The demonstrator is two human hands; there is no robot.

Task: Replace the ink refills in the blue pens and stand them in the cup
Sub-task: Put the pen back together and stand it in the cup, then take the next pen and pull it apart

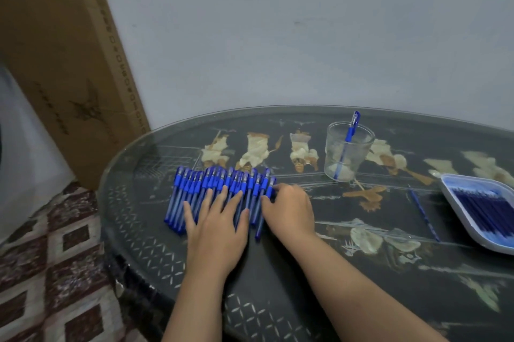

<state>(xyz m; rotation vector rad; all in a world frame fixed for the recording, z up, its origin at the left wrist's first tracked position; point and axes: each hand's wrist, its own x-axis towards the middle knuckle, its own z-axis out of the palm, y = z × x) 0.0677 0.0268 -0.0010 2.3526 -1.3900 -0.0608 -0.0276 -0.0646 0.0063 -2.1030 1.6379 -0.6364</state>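
A long row of blue-capped pens with clear bluish barrels [192, 191] lies side by side on the left part of a round, dark, glass-topped table with pale inlaid figures [278, 294], caps pointing to the far side. The left hand [219, 224] rests flat on the row, its fingers [207, 197] straight and spread, released over the barrels. The right hand [290, 211] sits at the right end of the row with its fingers curled; thumb and forefinger touch the outermost pen, though I cannot tell whether they truly pinch it.

Farther back and to the right stands a clear plastic cup [358, 158] with one blue pen [351, 130] leaning upright in it. At the right edge a white tray [456, 211] holds a heap of dark blue ink refills [484, 205]. Between hands and tray a single blue refill [422, 212] lies on the table. A brown cardboard box [64, 63] leans against the grey wall at the far left.
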